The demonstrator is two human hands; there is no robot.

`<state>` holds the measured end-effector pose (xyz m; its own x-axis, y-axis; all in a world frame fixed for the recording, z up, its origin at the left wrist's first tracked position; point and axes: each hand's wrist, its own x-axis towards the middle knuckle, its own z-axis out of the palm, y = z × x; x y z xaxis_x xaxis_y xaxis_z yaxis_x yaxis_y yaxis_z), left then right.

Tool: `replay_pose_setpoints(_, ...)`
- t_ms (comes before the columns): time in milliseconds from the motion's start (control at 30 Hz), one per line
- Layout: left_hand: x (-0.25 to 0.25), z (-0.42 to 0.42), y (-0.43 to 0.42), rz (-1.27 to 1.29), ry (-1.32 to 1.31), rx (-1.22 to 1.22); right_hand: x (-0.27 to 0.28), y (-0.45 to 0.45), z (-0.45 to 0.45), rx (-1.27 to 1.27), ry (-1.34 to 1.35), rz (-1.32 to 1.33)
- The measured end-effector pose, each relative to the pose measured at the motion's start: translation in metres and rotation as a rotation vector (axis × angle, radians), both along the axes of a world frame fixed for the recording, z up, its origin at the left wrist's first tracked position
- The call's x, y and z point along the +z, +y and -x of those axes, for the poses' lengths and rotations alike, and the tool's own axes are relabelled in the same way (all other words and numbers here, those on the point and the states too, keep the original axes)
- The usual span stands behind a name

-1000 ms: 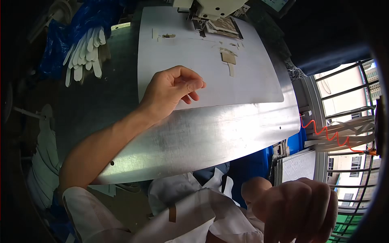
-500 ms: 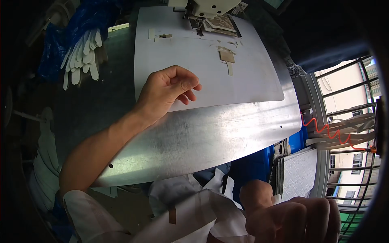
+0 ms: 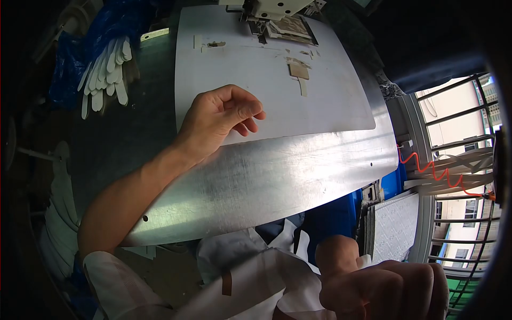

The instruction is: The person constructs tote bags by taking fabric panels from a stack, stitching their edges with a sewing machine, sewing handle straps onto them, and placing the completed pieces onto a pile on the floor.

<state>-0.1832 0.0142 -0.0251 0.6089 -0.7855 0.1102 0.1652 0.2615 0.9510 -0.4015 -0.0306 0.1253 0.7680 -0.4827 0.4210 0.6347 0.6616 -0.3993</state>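
My left hand (image 3: 226,113) is over the near edge of the white sheet (image 3: 240,69), its fingers curled in and the thumb against the forefinger. Nothing shows between those fingers. At the lower right, close to the camera, my right hand (image 3: 392,288) is balled into a fist with its knuckles up. A small white bit shows beside its thumb, and what the fist may hold is hidden. On the sheet lie a small tan piece (image 3: 298,71), a narrow pale strip (image 3: 303,87) and a few scraps.
The sheet rests on a shiny metal table (image 3: 256,181). A machine head (image 3: 274,8) stands at the far side over a framed plate (image 3: 290,29). White rounded strips (image 3: 106,74) lie at the left by blue plastic (image 3: 114,26). Stacked patterned sheets (image 3: 393,226) and a coiled orange hose (image 3: 432,173) are right.
The view has shifted very slightly, so the table and sheet appear a little higher and to the left. Both hands keep nearly the same pose.
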Motion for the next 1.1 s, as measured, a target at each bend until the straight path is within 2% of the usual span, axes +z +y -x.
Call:
replay_pose_setpoints(233, -0.001, -0.001, 0.0, -0.003, 0.004, -0.014, -0.006, -0.021, 0.003, 0.174, -0.037, 0.145)
replay_pose_setpoints(500, 0.0, 0.0, 0.0, -0.013, -0.007, -0.003, 0.0, -0.008, 0.0, 0.042, 0.061, 0.096)
replay_pose_setpoints(633, -0.001, 0.001, 0.0, -0.014, -0.008, 0.003, 0.001, 0.004, -0.005, -0.135, 0.089, 0.021)
replay_pose_setpoints(767, -0.001, 0.0, -0.001, -0.023, -0.02, 0.024, -0.006, -0.004, -0.005, -0.16, 0.067, 0.072)
replay_pose_setpoints(900, 0.001, -0.003, 0.002, 0.006, 0.021, -0.013, -0.018, -0.016, -0.003, 0.02, -0.177, 0.148)
replay_pose_setpoints(967, 0.0, -0.002, 0.002, 0.003, 0.022, -0.01, -0.011, 0.0, -0.003, -0.156, -0.071, 0.077)
replay_pose_setpoints(1100, 0.0, 0.0, 0.0, 0.002, 0.027, -0.021, -0.003, 0.014, 0.013, -0.332, 0.041, 0.011)
